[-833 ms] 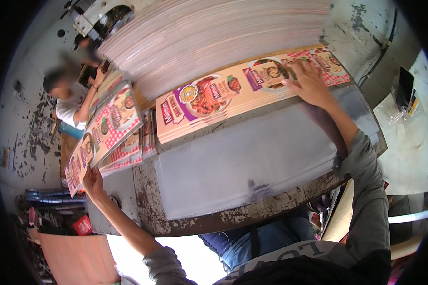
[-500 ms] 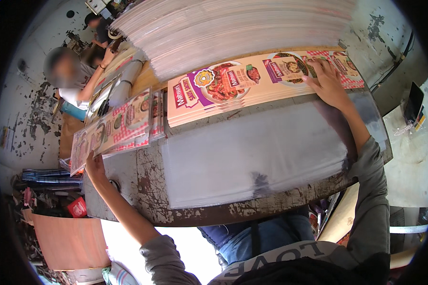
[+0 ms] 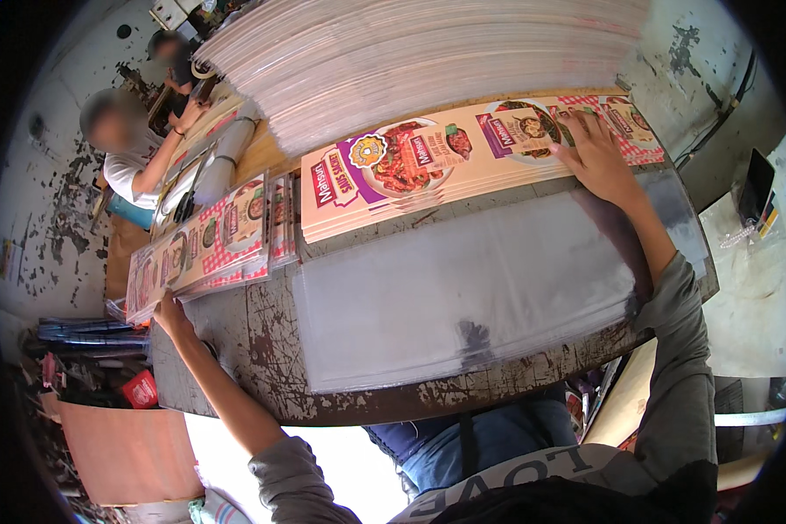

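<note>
At the left end of the table, my left hand pinches the near edge of a long printed food card in a clear plastic sleeve. That card rests on a pile of similar sleeved cards, with a few more showing at its right. My right hand lies with spread fingers on the right part of a fanned stack of long printed cards, peach with food pictures. Directly before me lie flat clear plastic sleeves, partly under the shadow of my right forearm.
A tall stack of sleeved sheets rises behind the printed cards. The scratched dark table curves along its front edge. Two people sit at the far left beside a bundle of plastic. A red box sits below the table's left end.
The sleeved card at my left hand has come down from a tilt and now lies flatter on the pile. My right hand stays on the printed stack.
</note>
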`<state>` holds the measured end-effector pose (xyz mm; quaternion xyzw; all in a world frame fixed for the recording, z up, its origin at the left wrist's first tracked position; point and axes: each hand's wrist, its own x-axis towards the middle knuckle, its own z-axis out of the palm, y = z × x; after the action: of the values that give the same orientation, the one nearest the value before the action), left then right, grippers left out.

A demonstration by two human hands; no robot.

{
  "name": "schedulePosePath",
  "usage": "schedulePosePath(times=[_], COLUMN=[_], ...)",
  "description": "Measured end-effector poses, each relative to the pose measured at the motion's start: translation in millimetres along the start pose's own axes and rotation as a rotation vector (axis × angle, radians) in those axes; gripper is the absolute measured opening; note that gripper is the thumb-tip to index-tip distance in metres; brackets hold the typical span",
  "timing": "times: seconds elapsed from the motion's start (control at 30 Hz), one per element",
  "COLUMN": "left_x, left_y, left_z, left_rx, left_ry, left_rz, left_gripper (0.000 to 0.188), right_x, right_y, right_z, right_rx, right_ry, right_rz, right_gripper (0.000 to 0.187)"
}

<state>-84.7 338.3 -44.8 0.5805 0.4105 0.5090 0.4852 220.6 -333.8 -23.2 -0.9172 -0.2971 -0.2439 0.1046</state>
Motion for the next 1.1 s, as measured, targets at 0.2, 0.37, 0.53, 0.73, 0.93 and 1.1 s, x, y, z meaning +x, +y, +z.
schedulePosePath(times=[0.2, 0.37, 0.53, 0.73, 0.93, 1.1], left_x=[27, -7, -178, -332, -334, -338], left_y=[-3, 29, 116, 128, 118, 123], left_z=[-15, 23, 125, 150, 153, 151], left_rx=[0.417, 1.028, 0.355, 0.692, 0.601, 0.583], left_ry=[0.012, 0.342, -0.483, -1.205, -1.189, -1.119], left_rz=[0.008, 0.677, 0.775, 1.194, 1.107, 1.205], left_gripper=[0.032, 0.048, 0.028, 0.047, 0.049, 0.041], right_x=[0, 2, -6, 33, 31, 27], right_y=[-6, -10, 3, 3, 1, 7], right_z=[-3, 0, 22, -3, 15, 20], right_rx=[-0.030, -0.016, -0.152, 0.118, 0.098, 0.051], right_ry=[0.015, 0.009, 0.041, -0.213, -0.038, -0.030], right_rz=[-0.001, 0.005, -0.058, -0.029, -0.050, -0.139], right_gripper=[0.047, 0.045, 0.045, 0.037, 0.037, 0.042])
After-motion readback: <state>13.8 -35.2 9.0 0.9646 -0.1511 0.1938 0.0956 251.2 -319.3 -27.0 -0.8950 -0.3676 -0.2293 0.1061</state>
